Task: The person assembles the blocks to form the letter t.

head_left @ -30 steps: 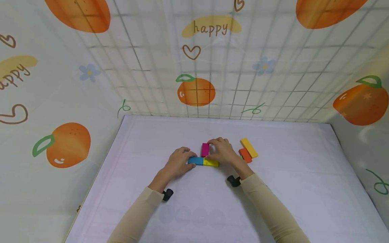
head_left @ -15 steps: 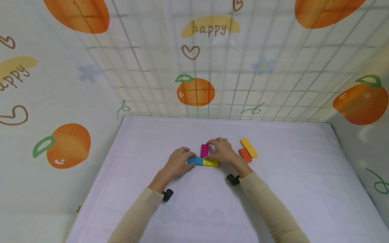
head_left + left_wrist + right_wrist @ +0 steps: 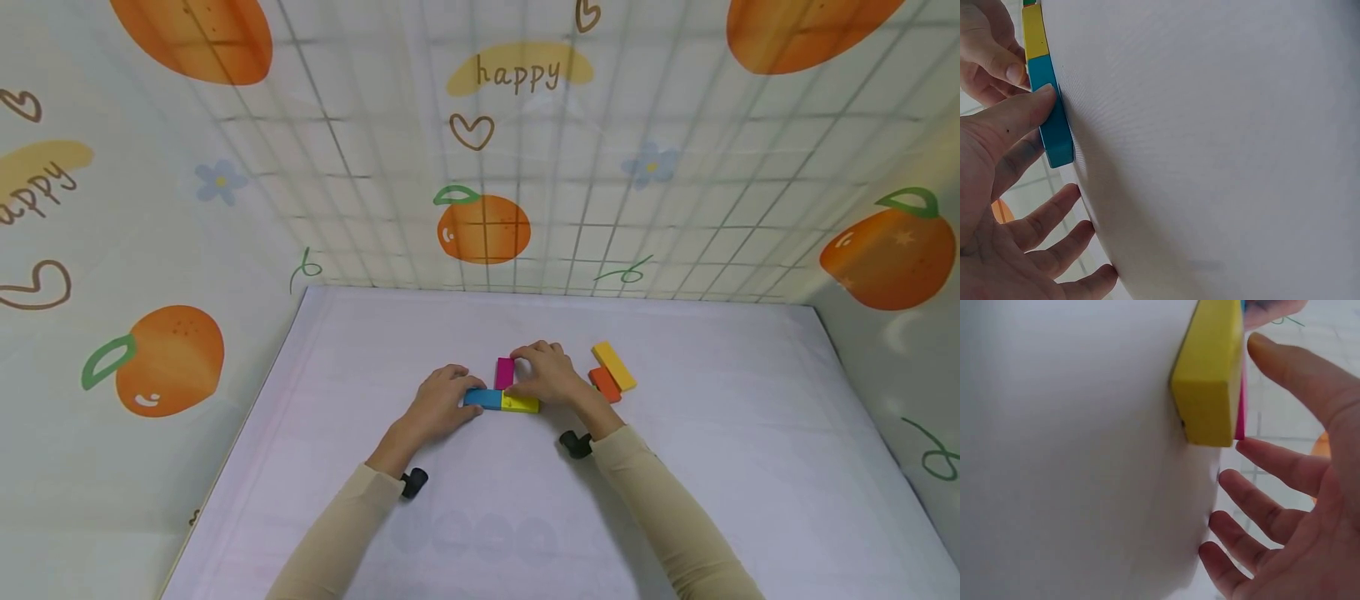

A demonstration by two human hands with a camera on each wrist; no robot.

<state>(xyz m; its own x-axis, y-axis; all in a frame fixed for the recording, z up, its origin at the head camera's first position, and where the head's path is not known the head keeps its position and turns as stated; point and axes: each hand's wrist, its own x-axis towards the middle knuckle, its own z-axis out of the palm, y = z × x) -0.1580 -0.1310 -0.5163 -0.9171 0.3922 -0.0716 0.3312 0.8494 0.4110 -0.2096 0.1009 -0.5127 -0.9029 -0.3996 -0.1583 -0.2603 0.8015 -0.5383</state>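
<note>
Two fingers of your left hand (image 3: 438, 400), thumb and forefinger, pinch the blue block (image 3: 482, 400); your right hand (image 3: 551, 372) spreads beside the magenta block (image 3: 505, 372), though I cannot tell whether it grips it. Blue lies end to end with the yellow block (image 3: 521, 403), and magenta points away from their far side. Magenta has just shifted slightly left and towards you, which I judge leaves it better centred on their seam. Farther right, your orange block (image 3: 604, 384) and amber block (image 3: 615, 366) lie together
</note>
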